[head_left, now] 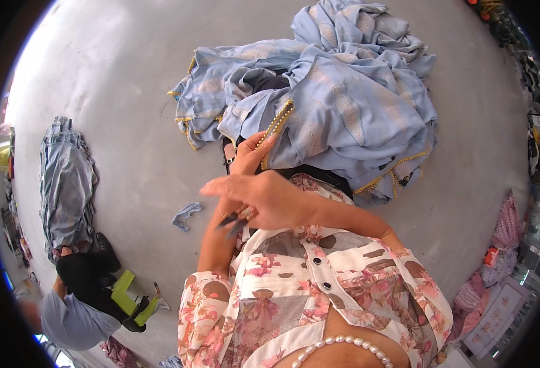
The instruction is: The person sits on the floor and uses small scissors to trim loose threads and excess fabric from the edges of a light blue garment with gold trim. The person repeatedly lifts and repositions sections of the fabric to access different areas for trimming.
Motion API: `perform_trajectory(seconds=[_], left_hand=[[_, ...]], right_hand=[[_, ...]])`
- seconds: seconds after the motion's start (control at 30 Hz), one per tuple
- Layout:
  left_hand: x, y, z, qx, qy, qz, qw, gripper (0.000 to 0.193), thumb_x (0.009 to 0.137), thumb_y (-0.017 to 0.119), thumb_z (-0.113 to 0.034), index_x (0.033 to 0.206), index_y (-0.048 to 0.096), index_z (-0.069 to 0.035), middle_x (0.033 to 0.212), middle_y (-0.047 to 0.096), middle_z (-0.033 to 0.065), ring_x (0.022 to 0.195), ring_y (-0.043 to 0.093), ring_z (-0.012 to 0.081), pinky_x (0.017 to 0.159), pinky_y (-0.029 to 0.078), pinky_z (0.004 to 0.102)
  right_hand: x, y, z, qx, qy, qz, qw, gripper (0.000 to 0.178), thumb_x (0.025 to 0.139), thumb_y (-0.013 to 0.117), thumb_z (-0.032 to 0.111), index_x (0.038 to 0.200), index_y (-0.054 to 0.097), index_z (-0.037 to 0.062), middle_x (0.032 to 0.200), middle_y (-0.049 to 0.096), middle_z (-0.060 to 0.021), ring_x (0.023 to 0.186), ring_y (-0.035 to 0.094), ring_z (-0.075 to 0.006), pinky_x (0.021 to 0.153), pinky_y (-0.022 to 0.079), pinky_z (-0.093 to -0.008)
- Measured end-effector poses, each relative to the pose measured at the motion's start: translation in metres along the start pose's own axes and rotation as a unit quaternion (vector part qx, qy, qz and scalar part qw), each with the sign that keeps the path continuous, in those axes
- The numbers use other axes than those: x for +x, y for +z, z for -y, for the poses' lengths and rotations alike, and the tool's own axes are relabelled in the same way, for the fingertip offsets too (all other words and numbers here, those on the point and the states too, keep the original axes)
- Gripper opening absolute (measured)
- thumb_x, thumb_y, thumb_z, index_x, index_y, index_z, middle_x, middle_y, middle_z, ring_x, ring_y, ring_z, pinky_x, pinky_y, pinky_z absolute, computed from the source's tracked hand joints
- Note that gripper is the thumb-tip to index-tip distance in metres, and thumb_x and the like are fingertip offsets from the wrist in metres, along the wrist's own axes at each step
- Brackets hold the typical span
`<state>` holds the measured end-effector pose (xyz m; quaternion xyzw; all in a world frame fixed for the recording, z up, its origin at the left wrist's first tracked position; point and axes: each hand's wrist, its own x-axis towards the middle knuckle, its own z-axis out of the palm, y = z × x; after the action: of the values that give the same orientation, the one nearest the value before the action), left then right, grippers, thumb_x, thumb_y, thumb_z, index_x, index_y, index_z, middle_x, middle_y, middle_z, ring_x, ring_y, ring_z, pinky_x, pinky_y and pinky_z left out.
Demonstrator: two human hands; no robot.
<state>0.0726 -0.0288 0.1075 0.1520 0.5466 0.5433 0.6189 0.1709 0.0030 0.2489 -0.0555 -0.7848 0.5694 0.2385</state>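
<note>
My left hand [250,153] pinches the edge of a light blue garment [356,104], along a strip of yellow trim [277,119] with small pale beads. Crossing over my left forearm is my right hand [254,193], slightly blurred, its index finger stretched out to the left. In its curled lower fingers are thread snips [236,224] with dark, pointed blades; their handle is mostly hidden by the hand. The blue cloth lies bunched in front of me, with yellow trim along several edges.
A scrap of blue cloth [187,214] lies on the grey floor [141,153]. At the left, a person [83,300] sits by a lime-green stool [129,300] with a bundle of grey-blue cloth [68,184]. Pink cloth bundles [472,294] line the right side.
</note>
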Motion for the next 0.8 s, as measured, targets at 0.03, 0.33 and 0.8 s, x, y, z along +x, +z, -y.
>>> perform_trajectory(seconds=[0.03,0.33,0.8], left_hand=[[0.000,0.000,0.001,0.007,0.002,-0.026,1.000,0.034,0.085,0.067,-0.025,0.111,0.061,-0.003,0.089,0.061,-0.0049,0.078,0.051,0.0024,0.070,0.043,0.0194],[-0.013,0.007,0.002,0.062,0.102,-0.009,0.993,0.030,0.087,0.065,-0.015,0.114,0.061,-0.001,0.090,0.060,-0.0048,0.077,0.050,0.0020,0.067,0.040,0.0185],[-0.021,0.032,-0.036,0.197,0.362,-0.147,0.899,0.019,0.083,0.057,-0.001,0.102,0.059,0.001,0.087,0.063,0.0038,0.080,0.057,0.0090,0.075,0.046,0.0238]], right_hand=[[-0.003,-0.006,-0.011,-0.026,0.044,-0.025,0.998,0.037,0.072,0.073,0.007,0.107,0.061,0.0076,0.092,0.067,-0.0097,0.069,0.065,-0.0205,0.062,0.051,-0.0280],[-0.025,-0.079,-0.119,-0.014,0.285,-0.225,0.932,0.030,0.081,0.068,0.016,0.101,0.059,-0.0044,0.080,0.065,-0.0054,0.066,0.057,-0.0074,0.059,0.046,-0.0240],[-0.029,-0.064,-0.073,-0.081,0.238,-0.172,0.952,0.015,0.078,0.065,0.009,0.088,0.060,-0.0015,0.069,0.062,-0.0089,0.055,0.053,-0.0092,0.051,0.042,-0.0251]])
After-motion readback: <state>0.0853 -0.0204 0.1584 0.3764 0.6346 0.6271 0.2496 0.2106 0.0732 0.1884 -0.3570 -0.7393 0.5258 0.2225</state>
